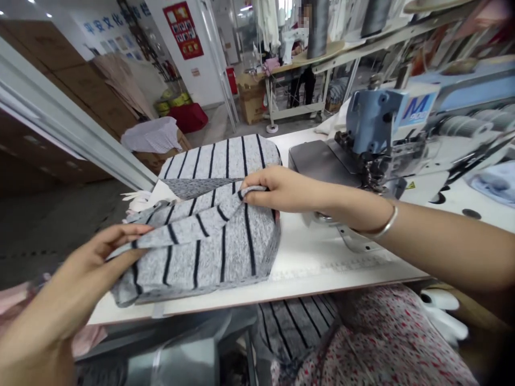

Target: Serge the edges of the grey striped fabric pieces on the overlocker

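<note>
A grey knit fabric piece with black stripes (209, 262) lies folded on the white sewing table (306, 246). Its near edge is lifted and pinched at two places. My left hand (108, 252) grips the fold at the left end, thumb below and fingers above. My right hand (277, 187) pinches the same fabric near its middle, between thumb and fingers. Behind the raised fold lies another striped layer (221, 158), with a darker grey side showing between. To the right of my right hand stands a blue overlock sewing machine (374, 118).
The machine's dark metal plate (322, 163) sits right of the fabric. A ruler strip (338, 264) runs along the table's front edge. More striped fabric (298, 324) hangs below the table. A metal post (92, 128) rises at the left. A person (303, 86) is at a far table.
</note>
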{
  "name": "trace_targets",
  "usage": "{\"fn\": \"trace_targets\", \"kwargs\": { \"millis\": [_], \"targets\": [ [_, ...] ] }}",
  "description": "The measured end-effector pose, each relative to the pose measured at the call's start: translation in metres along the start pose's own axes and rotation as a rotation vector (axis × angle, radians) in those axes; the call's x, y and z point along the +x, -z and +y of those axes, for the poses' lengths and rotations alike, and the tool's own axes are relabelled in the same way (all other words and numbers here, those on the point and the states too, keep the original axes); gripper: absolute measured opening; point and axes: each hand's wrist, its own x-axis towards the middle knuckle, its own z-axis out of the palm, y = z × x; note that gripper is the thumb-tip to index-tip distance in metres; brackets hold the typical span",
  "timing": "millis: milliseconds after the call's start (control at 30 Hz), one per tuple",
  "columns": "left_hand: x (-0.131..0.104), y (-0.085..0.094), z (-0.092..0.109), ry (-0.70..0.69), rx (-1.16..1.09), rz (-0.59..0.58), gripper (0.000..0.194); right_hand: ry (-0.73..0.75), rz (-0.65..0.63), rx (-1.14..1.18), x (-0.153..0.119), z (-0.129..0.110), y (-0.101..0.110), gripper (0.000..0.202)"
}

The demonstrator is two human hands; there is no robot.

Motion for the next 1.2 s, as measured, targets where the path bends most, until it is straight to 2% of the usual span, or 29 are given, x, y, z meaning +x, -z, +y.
{"fn": "trace_targets", "kwargs": {
  "millis": [67,100,233,333,367,433,533,567,600,633,700,733,833,867,900,967,1000,1067,1200],
  "targets": [
    [0.014,-0.005,-0.008,0.094,-0.045,-0.114,0.095,-0.073,0.028,-0.056,0.005,0.013,0.000,0.012],
    [0.019,-0.006,-0.013,0.108,-0.047,-0.106,0.093,-0.075,0.015,-0.051,0.006,0.018,0.000,0.013],
    [0.038,-0.008,-0.025,0.020,0.019,0.039,0.073,0.093,-0.077,-0.084,0.005,0.022,-0.001,0.019],
    [0.044,-0.012,-0.018,0.005,0.126,0.089,0.041,0.114,-0.091,-0.081,0.004,0.020,0.001,0.021],
    [0.041,-0.014,-0.013,0.014,0.172,0.098,0.035,0.101,-0.093,-0.064,0.003,0.020,0.001,0.020],
    [0.027,-0.019,-0.001,-0.072,0.281,0.140,0.032,0.085,-0.089,-0.035,0.003,0.021,0.001,0.020],
    [-0.017,-0.029,0.020,-0.512,0.351,0.295,0.029,0.117,-0.067,-0.092,0.001,0.022,-0.001,0.017],
    [-0.034,-0.035,0.026,-0.658,0.322,0.300,0.028,0.156,-0.053,-0.142,0.000,0.022,-0.002,0.016],
    [-0.051,-0.041,0.031,-0.719,0.266,0.215,0.023,0.207,-0.039,-0.203,0.000,0.023,-0.003,0.016],
    [-0.066,-0.048,0.035,-0.734,0.219,0.080,0.020,0.261,-0.023,-0.269,0.001,0.025,-0.004,0.017],
    [-0.087,-0.062,0.036,-0.765,0.205,-0.140,0.020,0.312,0.056,-0.421,0.002,0.028,-0.003,0.020],
    [-0.093,-0.068,0.035,-0.796,0.219,-0.183,0.021,0.297,0.147,-0.501,0.004,0.030,-0.001,0.021],
    [-0.098,-0.078,0.024,-0.889,0.220,-0.138,0.028,0.242,0.542,-0.640,0.004,0.030,0.006,0.030],
    [-0.097,-0.079,0.020,-0.901,0.210,-0.139,0.030,0.285,0.623,-0.624,0.001,0.027,0.006,0.032],
    [-0.095,-0.079,0.016,-0.908,0.195,-0.138,0.031,0.358,0.625,-0.581,-0.004,0.023,0.005,0.031],
    [-0.092,-0.078,0.009,-0.913,0.156,-0.125,0.031,0.505,0.423,-0.485,-0.018,0.013,-0.003,0.025],
    [-0.090,-0.078,0.007,-0.914,0.141,-0.117,0.029,0.534,0.275,-0.461,-0.026,0.008,-0.010,0.021],
    [-0.087,-0.077,0.005,-0.912,0.124,-0.104,0.024,0.511,0.062,-0.507,-0.038,0.001,-0.023,0.017],
    [-0.087,-0.078,0.007,-0.919,0.113,-0.096,0.021,0.439,-0.154,-0.818,-0.044,-0.007,-0.037,0.014]
  ]
}}
